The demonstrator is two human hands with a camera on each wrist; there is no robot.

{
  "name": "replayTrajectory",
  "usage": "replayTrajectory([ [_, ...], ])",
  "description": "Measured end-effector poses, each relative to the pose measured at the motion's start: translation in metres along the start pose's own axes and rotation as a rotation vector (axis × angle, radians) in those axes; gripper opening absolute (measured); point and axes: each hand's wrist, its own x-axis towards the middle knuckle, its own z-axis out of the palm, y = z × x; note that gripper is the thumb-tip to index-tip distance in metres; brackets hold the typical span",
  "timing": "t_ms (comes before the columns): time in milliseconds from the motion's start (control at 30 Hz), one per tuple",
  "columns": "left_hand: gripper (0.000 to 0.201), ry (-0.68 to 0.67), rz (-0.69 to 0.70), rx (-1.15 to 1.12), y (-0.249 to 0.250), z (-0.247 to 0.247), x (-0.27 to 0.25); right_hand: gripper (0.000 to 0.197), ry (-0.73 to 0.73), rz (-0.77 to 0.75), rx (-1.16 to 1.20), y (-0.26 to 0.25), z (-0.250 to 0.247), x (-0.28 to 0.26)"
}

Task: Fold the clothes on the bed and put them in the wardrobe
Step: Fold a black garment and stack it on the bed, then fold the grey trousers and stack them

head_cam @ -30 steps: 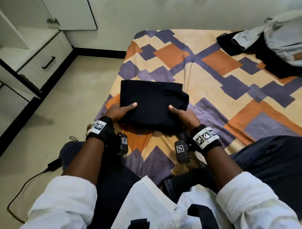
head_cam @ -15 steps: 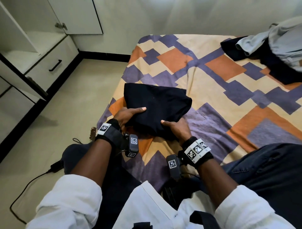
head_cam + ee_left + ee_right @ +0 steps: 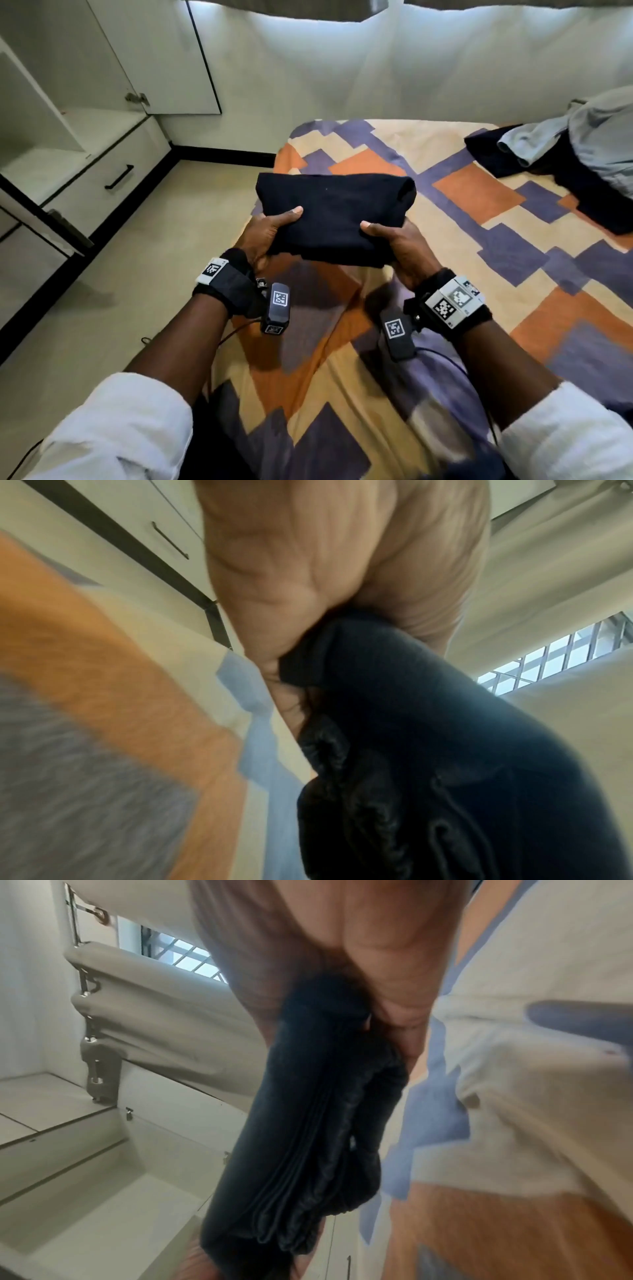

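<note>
Here we hold the folded black garment (image 3: 329, 219) between both hands, clear of the bed (image 3: 479, 274) and above its near left part; our left hand (image 3: 270, 233) takes its left edge and our right hand (image 3: 400, 246) its right edge, each thumb lying flat on top while the other fingers go underneath; so each grip is pinching the cloth, thumb above and fingers below. From the left wrist view the palm (image 3: 308, 574) closes on a thick rolled edge of the dark fabric (image 3: 428, 737); from the right wrist view the stacked layers of the fold (image 3: 308, 1137) show as parallel ridges hanging below the hand (image 3: 325, 947). The garment is a compact rectangle, wider than deep, with a rounded fold at its far right corner and a slightly sagging near edge; its surface is plain and matt. The bed carries a patterned sheet of orange, purple and cream blocks; at its far right corner lies a heap of unfolded clothes (image 3: 589, 154), grey over black; to our left stands the open wardrobe (image 3: 68, 144) with a white shelf and a drawer with a black handle (image 3: 119, 176).
</note>
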Motion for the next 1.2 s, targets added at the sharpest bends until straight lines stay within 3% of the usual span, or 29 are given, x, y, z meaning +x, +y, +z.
replayTrajectory([
  [267,0.039,0.004,-0.049,0.051,0.037,0.010,0.156,0.051,-0.076,0.081,-0.046,-0.017,-0.022,0.158],
  [533,0.031,0.023,0.025,0.051,0.062,0.007,0.303,0.049,-0.012,-0.068,-0.140,-0.027,-0.020,0.313],
  [700,0.045,0.251,-0.038,0.347,0.034,-0.015,0.374,0.024,0.104,0.052,-0.492,-0.005,-0.041,0.381],
  [833,0.049,0.388,-0.043,0.525,-0.024,-0.071,0.450,0.034,0.144,-0.042,-0.786,0.020,-0.055,0.393],
  [900,0.044,0.399,-0.009,0.584,-0.016,-0.061,0.436,0.032,0.157,-0.050,-0.858,0.019,-0.053,0.386],
  [967,0.042,0.370,0.025,0.649,0.013,-0.025,0.386,0.036,0.119,-0.001,-0.847,0.014,-0.050,0.377],
  [1033,0.049,0.376,0.074,0.787,0.027,-0.001,0.352,0.045,0.086,0.041,-0.841,0.003,-0.047,0.359],
  [1133,0.062,0.437,0.241,1.092,0.034,0.026,0.314,0.060,0.138,0.037,-1.024,-0.011,-0.049,0.322],
  [1200,0.066,0.359,0.366,1.244,0.031,0.051,0.288,0.059,0.162,-0.043,-1.113,-0.017,-0.057,0.290],
])
